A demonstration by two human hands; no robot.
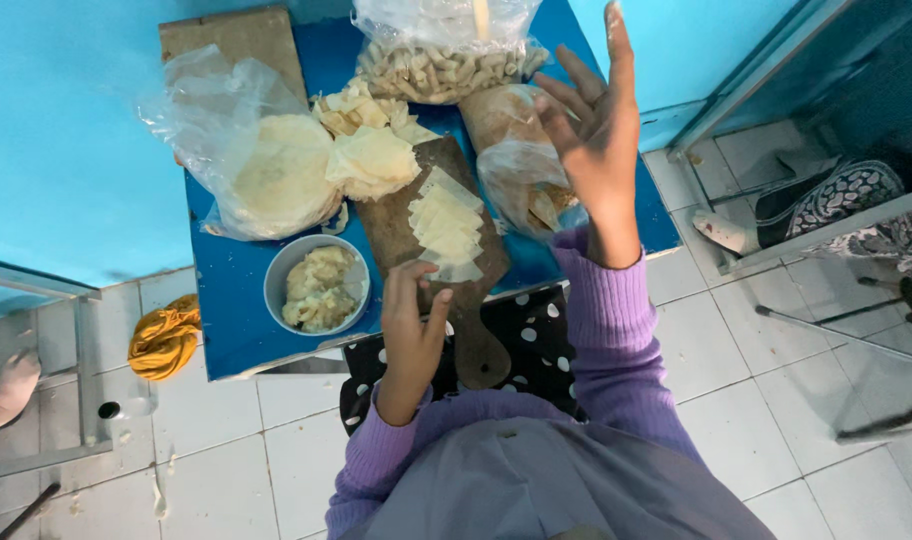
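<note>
My left hand rests on the near end of a brown wooden cutting board, fingers curled at the edge of a fanned stack of pale dough wrappers; whether it pinches one I cannot tell. My right hand is raised above the table's right side, fingers spread, holding nothing, just over a clear plastic bag. A grey bowl of yellowish filling sits left of the board. Both arms wear purple sleeves.
The small blue table also bears a bag of round flat dough sheets, loose cut wrappers, and a bag of rolled pieces. A yellow cloth lies on the white tiled floor. Another person's foot shows at left.
</note>
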